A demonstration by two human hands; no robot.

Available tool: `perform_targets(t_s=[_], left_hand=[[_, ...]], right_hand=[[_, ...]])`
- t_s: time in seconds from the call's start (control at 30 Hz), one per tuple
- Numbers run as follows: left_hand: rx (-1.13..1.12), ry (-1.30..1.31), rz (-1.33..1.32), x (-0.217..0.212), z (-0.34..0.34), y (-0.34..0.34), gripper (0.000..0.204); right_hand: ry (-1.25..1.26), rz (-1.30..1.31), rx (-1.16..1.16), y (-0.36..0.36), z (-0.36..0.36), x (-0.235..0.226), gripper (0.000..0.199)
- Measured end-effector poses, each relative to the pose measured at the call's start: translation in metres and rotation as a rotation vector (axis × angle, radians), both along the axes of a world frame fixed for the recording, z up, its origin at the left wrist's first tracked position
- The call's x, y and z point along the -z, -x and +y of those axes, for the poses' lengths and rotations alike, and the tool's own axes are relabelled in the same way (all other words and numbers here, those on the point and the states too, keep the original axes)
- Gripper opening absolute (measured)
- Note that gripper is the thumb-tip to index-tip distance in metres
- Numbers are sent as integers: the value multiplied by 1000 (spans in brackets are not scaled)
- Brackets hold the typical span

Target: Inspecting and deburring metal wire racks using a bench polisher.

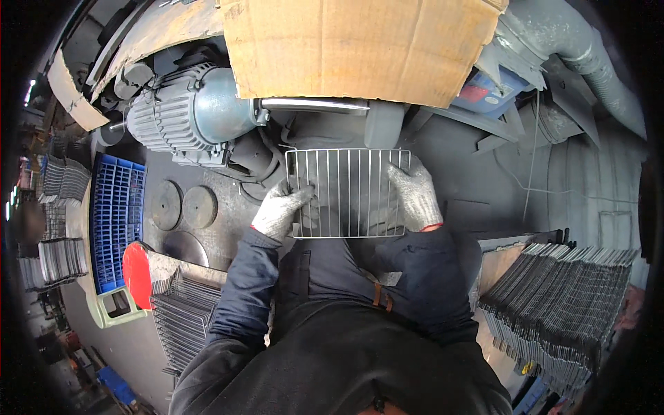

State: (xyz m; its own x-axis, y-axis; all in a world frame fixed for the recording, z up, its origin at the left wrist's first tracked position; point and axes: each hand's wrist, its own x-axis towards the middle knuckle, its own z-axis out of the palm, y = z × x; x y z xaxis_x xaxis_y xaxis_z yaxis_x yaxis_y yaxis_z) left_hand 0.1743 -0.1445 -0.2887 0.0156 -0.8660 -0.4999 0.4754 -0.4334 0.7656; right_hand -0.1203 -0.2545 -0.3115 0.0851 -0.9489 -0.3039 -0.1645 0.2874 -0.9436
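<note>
Between my hands I hold a wire rack (pixel 349 194), a rectangular metal frame with several thin parallel rods. My left hand (pixel 282 209), in a grey-white knit glove, is closed on its left side; the thumb lies over the rods and some fingers show behind them. On the right side, my right hand (pixel 415 194), gloved the same way, grips the frame with its thumb in front. The rack is in front of my lap, below a horizontal metal shaft (pixel 318 105) and a grey wheel-like part (pixel 384 124).
A grey-blue electric motor (pixel 194 111) stands at the far left, under a cardboard sheet (pixel 360 48). Stacked wire racks lie to my right (pixel 560 297) and left (pixel 183 315). Beyond the left stack are round discs (pixel 200 206), a red stool top (pixel 137 275) and a blue plastic crate (pixel 117 221).
</note>
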Motion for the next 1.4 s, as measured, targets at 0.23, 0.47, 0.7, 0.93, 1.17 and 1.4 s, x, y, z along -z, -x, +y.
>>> perform_targets(t_s=[0.23,0.47,0.7,0.93,1.17,1.4], left_hand=[[298,676,-621,12,-36,69,25],[0,-93,66,-36,-16,21,26],[66,-32,185,-22,-25,12,27],[326,182,-119,-15,-64,98,20],[-127,4,-135,-34,11,-57,23],[-165,130,-560,-159,64,-27,25]], right_hand=[[62,-159,26,66,62,-122,47],[-154,58,-119,33,62,-84,37],[-97,131,-155,32,59,-91,37],[-64,-194,242,85,73,-118,69],[338,319,-510,-20,60,-24,35],[531,412,-212,-18,103,-75,68]])
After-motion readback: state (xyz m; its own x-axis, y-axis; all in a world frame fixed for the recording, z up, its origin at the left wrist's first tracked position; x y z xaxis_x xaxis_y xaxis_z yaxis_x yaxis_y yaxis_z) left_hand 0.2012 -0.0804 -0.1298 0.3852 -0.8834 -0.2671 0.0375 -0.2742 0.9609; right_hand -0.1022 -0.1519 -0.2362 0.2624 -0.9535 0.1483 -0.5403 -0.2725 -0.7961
